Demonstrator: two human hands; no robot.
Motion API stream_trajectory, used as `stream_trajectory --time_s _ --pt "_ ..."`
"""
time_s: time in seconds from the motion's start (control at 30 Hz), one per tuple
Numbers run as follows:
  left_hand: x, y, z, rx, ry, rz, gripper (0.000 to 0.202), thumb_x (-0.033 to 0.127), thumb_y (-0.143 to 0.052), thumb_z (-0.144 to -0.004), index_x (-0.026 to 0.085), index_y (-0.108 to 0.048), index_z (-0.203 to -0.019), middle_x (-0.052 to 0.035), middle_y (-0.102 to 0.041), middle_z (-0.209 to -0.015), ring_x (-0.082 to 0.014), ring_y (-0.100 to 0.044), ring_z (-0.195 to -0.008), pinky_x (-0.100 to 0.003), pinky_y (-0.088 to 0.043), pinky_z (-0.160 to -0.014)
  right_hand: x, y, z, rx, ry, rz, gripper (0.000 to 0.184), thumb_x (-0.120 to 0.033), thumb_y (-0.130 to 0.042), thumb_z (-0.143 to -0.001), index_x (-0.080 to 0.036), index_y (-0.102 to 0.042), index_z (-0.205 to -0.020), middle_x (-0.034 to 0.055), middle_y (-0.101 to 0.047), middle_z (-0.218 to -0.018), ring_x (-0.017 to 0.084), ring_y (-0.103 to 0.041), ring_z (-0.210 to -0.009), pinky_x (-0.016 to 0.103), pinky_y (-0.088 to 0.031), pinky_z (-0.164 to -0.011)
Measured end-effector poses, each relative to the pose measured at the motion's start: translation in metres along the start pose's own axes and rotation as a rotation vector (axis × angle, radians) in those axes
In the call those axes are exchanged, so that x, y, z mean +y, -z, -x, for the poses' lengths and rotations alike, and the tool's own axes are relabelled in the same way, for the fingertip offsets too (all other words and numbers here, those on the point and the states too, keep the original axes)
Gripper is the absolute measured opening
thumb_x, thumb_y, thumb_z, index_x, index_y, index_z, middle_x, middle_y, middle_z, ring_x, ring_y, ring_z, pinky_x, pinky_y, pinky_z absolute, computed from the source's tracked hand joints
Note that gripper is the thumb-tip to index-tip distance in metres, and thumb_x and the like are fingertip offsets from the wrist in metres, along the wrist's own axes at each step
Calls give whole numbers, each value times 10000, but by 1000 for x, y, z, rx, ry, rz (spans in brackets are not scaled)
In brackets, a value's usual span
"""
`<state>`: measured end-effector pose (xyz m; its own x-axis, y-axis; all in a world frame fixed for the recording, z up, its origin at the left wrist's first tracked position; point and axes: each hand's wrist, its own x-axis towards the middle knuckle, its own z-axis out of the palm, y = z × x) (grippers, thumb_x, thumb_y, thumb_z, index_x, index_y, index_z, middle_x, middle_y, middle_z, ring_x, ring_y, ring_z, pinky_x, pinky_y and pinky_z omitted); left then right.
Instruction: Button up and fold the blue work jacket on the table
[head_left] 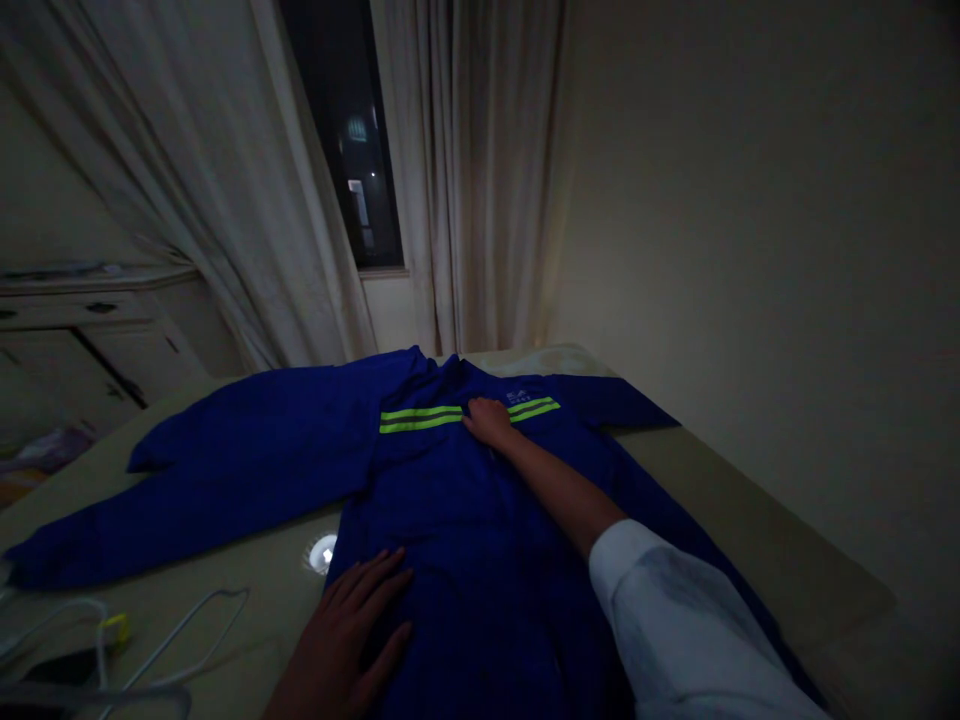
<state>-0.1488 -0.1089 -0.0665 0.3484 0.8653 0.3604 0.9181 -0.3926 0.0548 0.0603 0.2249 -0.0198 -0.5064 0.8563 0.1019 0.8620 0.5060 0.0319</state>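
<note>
Left hand (358, 622) is laid spread, right hand (489, 422) curled, apart, grip unclear; one creased blue cloth jacket (450, 520) is touched.

Deep-blue work jacket (450, 520), spread out, lightly wrinkled, from centre to bottom edge of frame. Collar (446, 372) toward top. Neon-yellow and grey stripe (421, 419) across chest; small pale lettering (518, 396) above, right of centre, illegible. Sleeve (615, 400) reaching right; more blue fabric reaching far left.
</note>
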Motion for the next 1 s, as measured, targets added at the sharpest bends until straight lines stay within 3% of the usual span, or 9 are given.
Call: stream_trajectory --time_s 0.13,0.3,0.5,0.8,1.0 --pt "2 3 -1 -26 31 -5 516 483 -610 -999 413 -519 -1503 31 -545 -1569 -269 -593 -1377 -527 -586 -1082 -3 -5 -10 15 -31 5 341 -343 -451 -1083 -123 -657 -1243 176 -692 -1252 262 -683 -1135 335 -502 -942" --pt "3 4 -1 -58 67 29 509 498 -590 -1008 416 -512 -1504 34 -534 -1579 -272 -578 -1393 -558 -564 -1104 -1 -7 -14 25 -16 37 332 -184 -362 -1086 -121 -635 -1265 186 -679 -1241 243 -699 -1097 324 -506 -927" --pt "3 6 -3 -70 51 20 497 491 -574 -1017 389 -526 -1501 12 -536 -1579 -270 -577 -1393 -545 -566 -1104 6 -3 -6 34 79 79 330 -126 -357 -1074 -156 -606 -1289 158 -649 -1274 233 -680 -1110 328 -492 -933" --pt "4 7 -3 -66 54 21 497 478 -587 -1012 390 -533 -1499 8 -543 -1577 -271 -574 -1393 -534 -552 -1113 14 11 25 -3 228 126 312 -99 -405 -1051 -148 -641 -1249 152 -652 -1222 240 -626 -1124 343 -448 -947" --pt "3 7 -3 -66 76 100 473 481 -611 -996 380 -582 -1457 -5 -560 -1563 -287 -573 -1388 -538 -520 -1129 20 27 70 -45 365 129 268 -117 -454 -1038 -159 -678 -1180 149 -638 -1231 266 -564 -1149 391 -386 -1006"
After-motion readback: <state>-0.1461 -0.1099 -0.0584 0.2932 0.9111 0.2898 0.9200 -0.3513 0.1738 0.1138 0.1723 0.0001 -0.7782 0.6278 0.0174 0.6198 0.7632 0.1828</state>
